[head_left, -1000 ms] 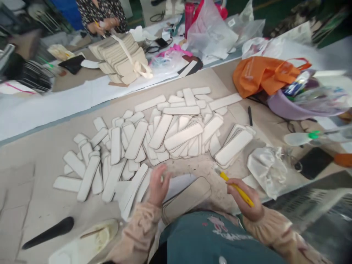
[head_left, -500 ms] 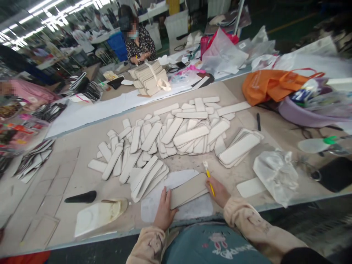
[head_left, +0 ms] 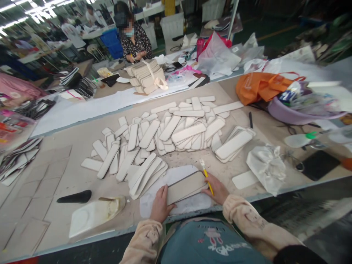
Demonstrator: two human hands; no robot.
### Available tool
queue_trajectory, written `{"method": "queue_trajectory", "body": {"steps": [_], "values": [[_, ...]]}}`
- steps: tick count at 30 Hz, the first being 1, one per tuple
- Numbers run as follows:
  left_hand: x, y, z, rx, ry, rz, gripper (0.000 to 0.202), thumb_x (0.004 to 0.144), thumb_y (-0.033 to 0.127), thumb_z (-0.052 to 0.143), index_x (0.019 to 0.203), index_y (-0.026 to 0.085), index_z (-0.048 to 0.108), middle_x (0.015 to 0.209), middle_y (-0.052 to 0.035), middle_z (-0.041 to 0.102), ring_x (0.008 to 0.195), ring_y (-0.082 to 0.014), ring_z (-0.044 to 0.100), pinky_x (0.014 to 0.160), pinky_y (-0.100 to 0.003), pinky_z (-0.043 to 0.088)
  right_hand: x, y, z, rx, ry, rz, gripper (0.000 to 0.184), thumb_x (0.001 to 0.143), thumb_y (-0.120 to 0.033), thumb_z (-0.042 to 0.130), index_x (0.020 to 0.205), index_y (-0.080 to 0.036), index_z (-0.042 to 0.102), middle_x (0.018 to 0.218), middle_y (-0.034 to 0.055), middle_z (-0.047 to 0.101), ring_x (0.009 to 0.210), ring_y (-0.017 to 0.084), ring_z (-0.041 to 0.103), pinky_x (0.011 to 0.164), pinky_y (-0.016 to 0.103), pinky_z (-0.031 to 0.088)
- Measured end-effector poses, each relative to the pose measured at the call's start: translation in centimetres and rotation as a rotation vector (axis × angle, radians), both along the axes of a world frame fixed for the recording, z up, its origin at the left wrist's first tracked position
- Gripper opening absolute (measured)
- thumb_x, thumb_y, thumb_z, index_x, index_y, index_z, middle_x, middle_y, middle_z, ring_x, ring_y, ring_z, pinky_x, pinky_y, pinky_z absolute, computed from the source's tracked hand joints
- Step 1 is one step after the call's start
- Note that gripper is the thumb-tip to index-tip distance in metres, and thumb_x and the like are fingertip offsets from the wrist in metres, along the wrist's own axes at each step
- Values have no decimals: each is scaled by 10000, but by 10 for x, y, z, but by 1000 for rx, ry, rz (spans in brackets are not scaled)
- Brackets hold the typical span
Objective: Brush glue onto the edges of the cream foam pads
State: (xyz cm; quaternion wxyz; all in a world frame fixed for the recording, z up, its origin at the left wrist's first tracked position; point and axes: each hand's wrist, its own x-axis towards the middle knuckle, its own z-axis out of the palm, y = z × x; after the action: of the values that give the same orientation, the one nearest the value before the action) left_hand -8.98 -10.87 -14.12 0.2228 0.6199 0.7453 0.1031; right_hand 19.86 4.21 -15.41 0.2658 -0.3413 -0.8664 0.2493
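Two or more flat beige strips (head_left: 184, 187) with rounded corners lie fanned over a pale sheet (head_left: 180, 171) at the table's near edge. My left hand (head_left: 160, 205) grips their left end, thumb along the near side. At the right end, my right hand (head_left: 217, 189) touches the strips while its fingers close round a small brush (head_left: 205, 172) with a yellow handle and whitish tip pointing away from me. Just beyond spreads a loose pile of similar padded white strips (head_left: 189, 132). A fanned stack (head_left: 147, 174) sits to the left of the sheet, another stack (head_left: 233, 145) to the right.
On the left lie a cut-open white bottle (head_left: 90, 216) holding a stick and a black tapered object (head_left: 74, 197). A tied white bag (head_left: 266, 165), dark flat case (head_left: 317, 165), purple basin (head_left: 288, 112) and orange bag (head_left: 261, 88) occupy the right. Across the table works another person (head_left: 136, 44).
The view has shifted slightly. My left hand now wraps the strips' left end, where its fingers lay over it before. The strips' dark far edge shows more; the brush stays in my right hand.
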Motion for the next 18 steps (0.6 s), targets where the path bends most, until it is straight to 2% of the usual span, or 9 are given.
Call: {"method": "queue_trajectory", "body": {"steps": [3,6,9,12,15,18], "values": [[-1,4,6,4,34,-46,876,658,387,695,1380,140,266,1281,-161,426,1214,-313,388,1021,-468,327,1,4,7,19,-47,65,382,748,-352,661,1032,-166,484,1262,190,499,1257,299,393,983,490,412],[0,8,8,20,63,-63,826,668,403,689,1356,150,308,1247,-147,450,1184,-310,404,1001,-472,339,-2,6,9,26,-79,121,338,765,-323,639,1028,-170,490,1239,177,522,1233,283,426,976,479,420],[2,10,6,31,69,-59,790,677,410,686,1338,158,334,1230,-143,464,1164,-307,420,983,-478,355,-6,9,7,30,-86,101,240,814,-277,573,1023,-186,498,1210,153,549,1174,250,491,934,439,466],[2,12,3,51,51,-58,816,660,409,706,1338,146,334,1215,-147,476,1155,-308,430,983,-477,364,-8,12,9,81,-105,81,229,826,-281,560,1024,-183,503,1177,155,570,1152,254,511,927,452,467],[-2,8,6,120,14,-58,898,653,416,716,1375,136,262,1294,-178,411,1207,-320,386,984,-481,374,-9,8,27,131,-97,55,238,811,-318,585,1002,-189,525,1165,151,584,1170,278,492,959,500,422],[-13,-7,11,245,0,-69,846,687,427,689,1366,134,278,1358,-199,334,1257,-329,326,987,-500,371,-15,-7,57,29,-23,11,206,807,-308,591,977,-199,552,1088,123,624,1057,252,561,907,429,463]]}}
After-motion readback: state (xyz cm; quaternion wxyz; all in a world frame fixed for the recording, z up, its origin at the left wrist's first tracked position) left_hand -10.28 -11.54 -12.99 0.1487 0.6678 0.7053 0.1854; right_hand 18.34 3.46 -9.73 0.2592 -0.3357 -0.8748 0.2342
